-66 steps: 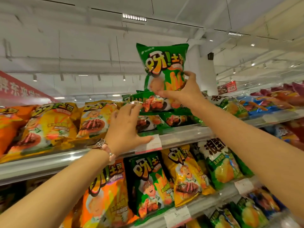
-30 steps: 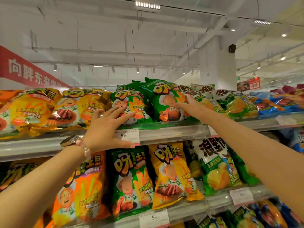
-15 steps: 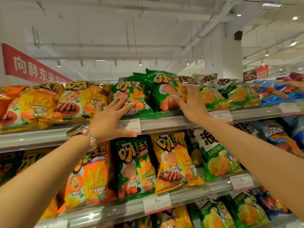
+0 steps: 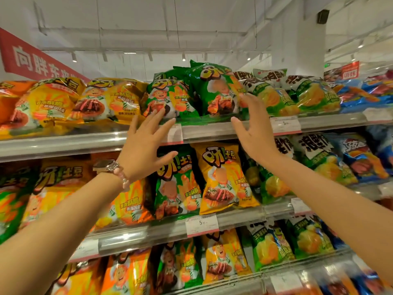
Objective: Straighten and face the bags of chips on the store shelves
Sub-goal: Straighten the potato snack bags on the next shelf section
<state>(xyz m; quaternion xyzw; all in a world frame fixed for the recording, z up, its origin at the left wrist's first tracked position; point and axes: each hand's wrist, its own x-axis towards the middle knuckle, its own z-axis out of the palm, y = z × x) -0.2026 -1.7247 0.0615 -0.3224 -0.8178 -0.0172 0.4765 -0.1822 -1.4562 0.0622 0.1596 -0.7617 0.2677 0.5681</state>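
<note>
Two green chip bags lean side by side on the top shelf (image 4: 212, 129): the left green bag (image 4: 168, 96) and the right green bag (image 4: 214, 90), which stands a little taller. My left hand (image 4: 144, 145) is spread open in front of the shelf edge, fingertips at the foot of the left green bag. My right hand (image 4: 253, 133) is open with fingers apart, just right of the right green bag and holding nothing. Yellow bags (image 4: 106, 101) lie slumped to the left on the same shelf.
Green-and-white bags (image 4: 297, 94) and blue bags (image 4: 361, 92) fill the top shelf to the right. The middle shelf (image 4: 161, 233) holds orange, green and yellow bags; more bags stand below. Price tags (image 4: 202, 222) hang on the rails. A red banner (image 4: 36, 60) hangs upper left.
My right hand set the green bag on the top shelf, then let go and drew back from it. My left hand has lifted slightly off the shelf edge.
</note>
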